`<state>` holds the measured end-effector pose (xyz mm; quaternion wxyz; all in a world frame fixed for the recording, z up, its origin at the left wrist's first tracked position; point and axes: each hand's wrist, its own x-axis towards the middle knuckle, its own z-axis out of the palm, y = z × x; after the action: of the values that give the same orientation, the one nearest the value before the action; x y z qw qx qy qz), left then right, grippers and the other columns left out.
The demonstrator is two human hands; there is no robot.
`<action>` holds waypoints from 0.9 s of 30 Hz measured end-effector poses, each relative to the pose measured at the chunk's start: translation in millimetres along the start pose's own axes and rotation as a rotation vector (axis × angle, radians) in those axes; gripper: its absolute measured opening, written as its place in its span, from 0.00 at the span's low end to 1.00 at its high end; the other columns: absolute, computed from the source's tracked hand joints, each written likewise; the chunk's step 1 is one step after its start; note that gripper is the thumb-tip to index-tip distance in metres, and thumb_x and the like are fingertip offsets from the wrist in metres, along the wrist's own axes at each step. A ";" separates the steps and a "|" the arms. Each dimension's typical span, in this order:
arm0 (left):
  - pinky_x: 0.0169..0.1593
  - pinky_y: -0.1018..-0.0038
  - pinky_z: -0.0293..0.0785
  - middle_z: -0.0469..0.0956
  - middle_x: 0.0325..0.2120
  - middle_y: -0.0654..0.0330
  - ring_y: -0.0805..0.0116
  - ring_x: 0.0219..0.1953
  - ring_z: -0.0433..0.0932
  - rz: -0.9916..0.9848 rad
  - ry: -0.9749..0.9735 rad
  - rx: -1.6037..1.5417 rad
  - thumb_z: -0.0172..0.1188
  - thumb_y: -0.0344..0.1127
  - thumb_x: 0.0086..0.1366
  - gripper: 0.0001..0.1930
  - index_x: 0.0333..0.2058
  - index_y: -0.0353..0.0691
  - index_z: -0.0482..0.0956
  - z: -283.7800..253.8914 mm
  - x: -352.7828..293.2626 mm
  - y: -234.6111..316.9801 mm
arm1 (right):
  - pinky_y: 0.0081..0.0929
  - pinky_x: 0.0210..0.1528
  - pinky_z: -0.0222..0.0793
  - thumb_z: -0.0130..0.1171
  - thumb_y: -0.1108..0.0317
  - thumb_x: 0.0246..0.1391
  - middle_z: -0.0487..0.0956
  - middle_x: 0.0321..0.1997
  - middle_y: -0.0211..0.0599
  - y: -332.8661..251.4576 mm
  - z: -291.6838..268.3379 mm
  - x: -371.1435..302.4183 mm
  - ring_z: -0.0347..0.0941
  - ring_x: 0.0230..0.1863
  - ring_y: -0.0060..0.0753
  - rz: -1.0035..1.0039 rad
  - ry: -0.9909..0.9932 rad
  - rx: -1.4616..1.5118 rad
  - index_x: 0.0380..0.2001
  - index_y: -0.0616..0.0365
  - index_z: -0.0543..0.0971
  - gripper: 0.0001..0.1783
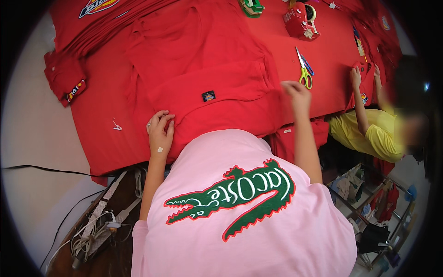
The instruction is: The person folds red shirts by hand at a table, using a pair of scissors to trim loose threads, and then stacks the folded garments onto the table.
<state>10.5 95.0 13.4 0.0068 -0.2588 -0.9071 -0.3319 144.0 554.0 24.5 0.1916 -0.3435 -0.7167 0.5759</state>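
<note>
A red garment (184, 78) lies spread in front of me on the red-covered table, its near part folded over in layers. A small dark label (208, 96) sits on the folded part. My left hand (160, 128) rests at the garment's left near edge, its fingers loosely bent and apart on the cloth. There is a ring on one finger and a small white sticker on that wrist. My right hand (297, 94) is raised at the garment's right side, close to the scissors. Its fingers point left and are smeared, so whether they hold anything is unclear.
Scissors with yellow-green handles (305, 76) and a red tape dispenser (301, 22) lie on the right. More red garments (69, 76) are at the left. At the right, a person in yellow (369, 131) holds red cloth. Cables (94, 235) hang below left.
</note>
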 end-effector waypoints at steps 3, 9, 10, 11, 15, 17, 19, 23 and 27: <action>0.53 0.62 0.72 0.81 0.44 0.62 0.58 0.47 0.79 0.149 0.032 0.037 0.68 0.32 0.62 0.08 0.40 0.44 0.86 6.2 13.2 19.8 | 0.22 0.33 0.71 0.62 0.62 0.66 0.82 0.28 0.32 13.6 -77.4 7.2 0.74 0.28 0.21 0.157 0.392 0.256 0.26 0.58 0.82 0.15; 0.45 0.62 0.77 0.79 0.38 0.60 0.58 0.42 0.80 0.350 -0.165 -0.046 0.66 0.33 0.64 0.07 0.41 0.43 0.84 65.4 40.5 55.5 | 0.28 0.29 0.72 0.60 0.51 0.66 0.81 0.24 0.32 27.2 -95.5 22.7 0.75 0.22 0.26 0.219 0.645 0.206 0.28 0.57 0.82 0.21; 0.45 0.61 0.77 0.79 0.37 0.60 0.57 0.42 0.80 0.338 -0.190 -0.032 0.66 0.33 0.64 0.07 0.40 0.42 0.83 75.1 42.9 53.2 | 0.30 0.31 0.74 0.62 0.53 0.66 0.82 0.26 0.33 36.7 -91.0 37.0 0.77 0.24 0.28 0.164 0.607 0.158 0.32 0.61 0.84 0.20; 0.44 0.59 0.77 0.78 0.36 0.58 0.54 0.40 0.79 0.363 -0.199 -0.038 0.65 0.33 0.66 0.05 0.38 0.41 0.81 78.2 49.8 55.2 | 0.33 0.36 0.76 0.62 0.57 0.65 0.83 0.29 0.37 45.7 -86.5 50.4 0.79 0.28 0.32 0.020 0.570 -0.042 0.37 0.63 0.84 0.17; 0.44 0.59 0.77 0.78 0.33 0.53 0.50 0.38 0.79 0.199 -0.172 -0.132 0.63 0.31 0.66 0.04 0.37 0.38 0.80 59.4 70.7 46.4 | 0.39 0.53 0.75 0.60 0.68 0.63 0.84 0.46 0.51 35.2 -51.8 100.0 0.81 0.48 0.48 -0.116 0.498 -0.543 0.45 0.61 0.85 0.12; 0.44 0.71 0.76 0.81 0.33 0.57 0.66 0.35 0.79 -0.081 -0.091 -0.442 0.62 0.29 0.69 0.04 0.38 0.35 0.82 21.5 89.9 28.9 | 0.40 0.52 0.75 0.61 0.69 0.61 0.84 0.44 0.50 63.7 -70.0 128.7 0.82 0.46 0.47 -0.289 0.567 -0.756 0.46 0.60 0.85 0.12; 0.45 0.78 0.74 0.82 0.35 0.65 0.76 0.36 0.77 -0.319 -0.005 -0.816 0.62 0.28 0.71 0.03 0.39 0.37 0.84 -45.3 105.5 2.6 | 0.41 0.49 0.76 0.63 0.69 0.59 0.85 0.41 0.49 85.2 -85.5 148.9 0.82 0.43 0.48 -0.288 0.541 -0.833 0.47 0.58 0.86 0.14; 0.56 0.68 0.71 0.80 0.50 0.59 0.70 0.48 0.77 0.461 0.177 -1.897 0.68 0.42 0.66 0.20 0.52 0.38 0.79 -172.9 73.7 -77.2 | 0.45 0.38 0.75 0.65 0.68 0.54 0.85 0.33 0.46 78.1 -100.1 163.9 0.83 0.34 0.48 0.039 0.368 -0.653 0.48 0.55 0.86 0.17; 0.66 0.61 0.67 0.74 0.61 0.52 0.56 0.67 0.68 0.234 0.581 -1.947 0.63 0.59 0.65 0.35 0.61 0.38 0.73 -207.3 9.7 -88.4 | 0.40 0.35 0.74 0.55 0.70 0.58 0.83 0.30 0.46 69.4 -99.4 157.3 0.81 0.30 0.37 -0.181 0.333 -0.854 0.45 0.62 0.85 0.15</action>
<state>-72.8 -83.1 123.9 0.0457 -0.1486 -0.1763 -0.9720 120.8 742.1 -34.8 0.1950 -0.4154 -0.8763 0.1470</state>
